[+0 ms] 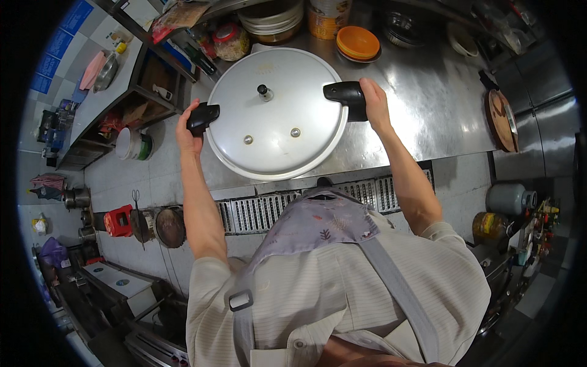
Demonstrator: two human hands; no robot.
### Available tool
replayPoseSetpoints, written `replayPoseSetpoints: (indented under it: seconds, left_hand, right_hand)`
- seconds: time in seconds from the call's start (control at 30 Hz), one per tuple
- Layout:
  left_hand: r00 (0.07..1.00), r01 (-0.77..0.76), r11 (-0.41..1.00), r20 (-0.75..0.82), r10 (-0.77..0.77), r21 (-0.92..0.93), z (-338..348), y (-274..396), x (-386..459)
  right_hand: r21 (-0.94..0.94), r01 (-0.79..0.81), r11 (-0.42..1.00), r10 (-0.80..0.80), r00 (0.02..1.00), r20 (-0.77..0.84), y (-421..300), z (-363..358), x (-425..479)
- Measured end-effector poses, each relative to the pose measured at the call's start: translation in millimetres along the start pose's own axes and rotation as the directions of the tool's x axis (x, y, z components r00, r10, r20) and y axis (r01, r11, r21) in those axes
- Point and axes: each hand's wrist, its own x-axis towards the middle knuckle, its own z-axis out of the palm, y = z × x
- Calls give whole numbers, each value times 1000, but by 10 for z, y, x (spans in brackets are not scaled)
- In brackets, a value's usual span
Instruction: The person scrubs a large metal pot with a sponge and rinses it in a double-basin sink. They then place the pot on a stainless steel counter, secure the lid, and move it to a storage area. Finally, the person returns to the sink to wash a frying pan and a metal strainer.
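Note:
A large aluminium pressure cooker [275, 114] is in front of me at the steel worktop, its round lid on top. The lid carries a black-capped vent weight [264, 93] and two small metal valves [271, 136] nearer me. My left hand [189, 129] grips the black side handle [203, 117] at the left. Around the longer black handle [346, 97] at the right, my right hand [377, 104] is closed from the outer side. The cooker's body is mostly hidden under the lid, and I cannot tell whether its base touches the worktop.
Orange bowls [358, 42] are stacked behind the cooker, beside a patterned tub [328, 20] and a red-lidded jar [229, 41]. A round wooden board [501, 120] with a knife leans at the worktop's right end. Below the front edge runs a slotted floor drain [266, 212]. A white bucket [133, 143] stands left.

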Motion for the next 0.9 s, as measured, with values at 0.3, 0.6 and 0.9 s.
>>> replayPoseSetpoints:
  seconds: [0.3,0.6,0.9]
  left_hand:
    - [992,-105,994,-65,107,28,-53,-83,-233]
    - [974,-154,987,-159,158,40,54,-115,-333]
    - [988,-151,974,-65,142,-168,-68,-147,-490]
  right_hand:
    - [48,1,999,2,997,-76,145,79,115]
    - [370,-94,924,29,984,176,101,-2,-27]
    - [258,-176,950,151,982,115,-19,82,88]
